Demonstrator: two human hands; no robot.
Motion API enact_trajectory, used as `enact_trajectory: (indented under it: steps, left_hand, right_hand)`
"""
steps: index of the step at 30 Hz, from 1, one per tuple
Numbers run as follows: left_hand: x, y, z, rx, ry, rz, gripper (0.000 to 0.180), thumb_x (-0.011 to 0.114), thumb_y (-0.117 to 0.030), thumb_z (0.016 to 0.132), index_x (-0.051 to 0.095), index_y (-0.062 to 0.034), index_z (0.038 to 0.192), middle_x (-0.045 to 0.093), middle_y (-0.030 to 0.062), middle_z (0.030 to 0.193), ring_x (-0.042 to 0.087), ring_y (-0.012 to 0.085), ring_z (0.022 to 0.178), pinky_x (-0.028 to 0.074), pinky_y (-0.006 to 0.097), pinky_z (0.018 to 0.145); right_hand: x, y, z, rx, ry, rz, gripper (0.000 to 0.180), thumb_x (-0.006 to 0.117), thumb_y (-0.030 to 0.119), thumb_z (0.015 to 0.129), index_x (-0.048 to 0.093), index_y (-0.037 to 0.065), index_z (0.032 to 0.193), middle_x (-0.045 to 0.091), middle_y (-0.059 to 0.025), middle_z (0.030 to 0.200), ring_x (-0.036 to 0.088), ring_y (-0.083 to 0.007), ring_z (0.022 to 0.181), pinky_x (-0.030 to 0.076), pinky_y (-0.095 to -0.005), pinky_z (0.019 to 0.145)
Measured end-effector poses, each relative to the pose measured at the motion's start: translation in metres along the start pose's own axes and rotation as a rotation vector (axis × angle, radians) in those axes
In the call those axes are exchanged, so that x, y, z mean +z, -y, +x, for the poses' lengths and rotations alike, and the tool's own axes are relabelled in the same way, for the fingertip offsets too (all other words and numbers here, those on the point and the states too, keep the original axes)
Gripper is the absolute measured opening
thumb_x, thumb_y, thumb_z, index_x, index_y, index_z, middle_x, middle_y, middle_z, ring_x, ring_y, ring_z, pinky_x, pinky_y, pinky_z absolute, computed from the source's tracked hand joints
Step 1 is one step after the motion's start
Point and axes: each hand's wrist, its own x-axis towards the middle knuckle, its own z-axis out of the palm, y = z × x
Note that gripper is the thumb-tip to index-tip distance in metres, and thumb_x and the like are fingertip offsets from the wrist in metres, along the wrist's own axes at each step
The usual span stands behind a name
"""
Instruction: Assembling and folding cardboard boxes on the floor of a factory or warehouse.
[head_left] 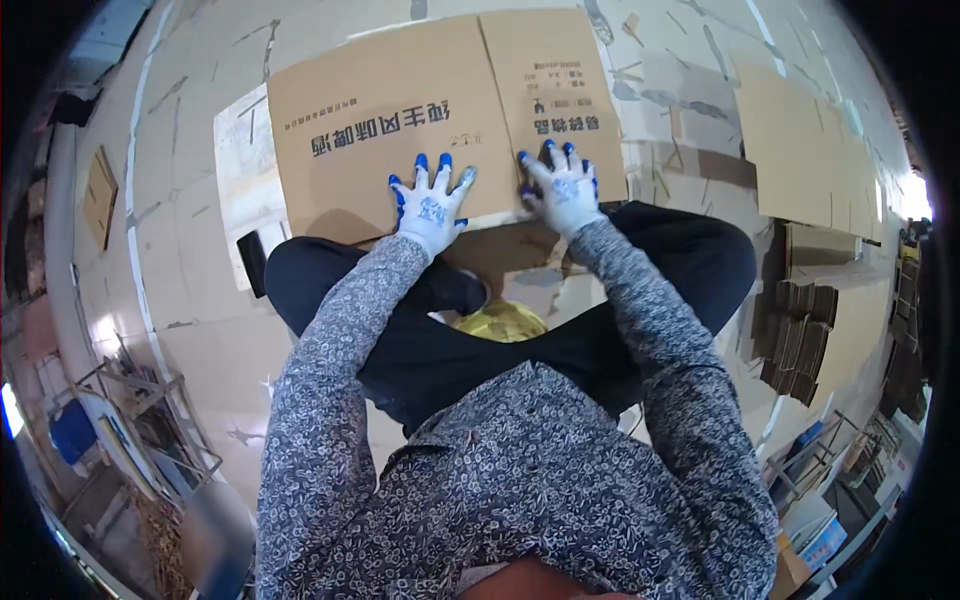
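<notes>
— Pressing down with both palms, are you?

— Yes. My left hand [432, 208] lies flat, fingers spread wide, on the near edge of the flattened cardboard box [440, 110]. My right hand [565, 190] sits just beside it, fingers also splayed and resting on the narrower panel to the right of the fold line. Neither hand pinches anything; both simply bear on the board.

— Where is the box lying?

— On the cardboard-covered floor [200, 280], just beyond my knees, its printed face up. I am crouched over it in dark trousers, with something yellow [500, 322] showing between my legs; what it is I cannot tell.

— How far along would you say the work is?

— The box looks fully collapsed and lies flat, so I judge the flattening done or nearly so. It has not joined any pile: a stack of folded cartons [800, 340] stands well apart at my right, and loose cardboard sheets [800, 150] lie farther off on the right.

— Anything at your left?

— A small dark object [252, 260] on the floor, near my left knee.
</notes>
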Motion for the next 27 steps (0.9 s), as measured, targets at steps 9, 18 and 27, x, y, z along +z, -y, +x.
enact_trajectory:
  steps: [9,18,27]
  left_hand:
    - [0.003,0.006,0.0,-0.017,-0.021,0.029,0.084,0.07,-0.047,0.083,0.027,-0.0341,0.153,0.025,0.0142,0.158,0.023,0.0449,0.143,0.025,0.077,0.1]
    - [0.003,0.003,-0.001,0.0,0.005,0.004,0.086,0.073,-0.042,0.081,0.027,-0.0338,0.153,0.025,0.0145,0.158,0.023,0.0455,0.143,0.024,0.078,0.1]
    - [0.003,0.007,0.004,0.0,-0.012,0.0,0.087,0.075,-0.041,0.08,0.028,-0.0326,0.153,0.026,0.0151,0.157,0.023,0.0463,0.143,0.024,0.079,0.099]
  right_hand:
    - [-0.015,-0.038,0.046,0.156,-0.067,-0.059,0.087,0.072,0.06,0.077,0.035,0.032,0.151,0.023,-0.0217,0.158,0.022,-0.0499,0.142,0.021,-0.0641,0.112]
    - [-0.001,-0.043,0.071,0.532,-0.005,0.209,0.097,0.07,0.071,0.073,0.03,0.034,0.153,0.009,-0.0242,0.161,0.012,-0.0539,0.143,0.022,-0.0691,0.109]
    - [-0.017,-0.034,0.075,0.553,0.05,0.198,0.096,0.07,0.068,0.075,0.029,0.032,0.154,0.008,-0.0284,0.159,0.015,-0.0556,0.142,0.021,-0.0691,0.11]
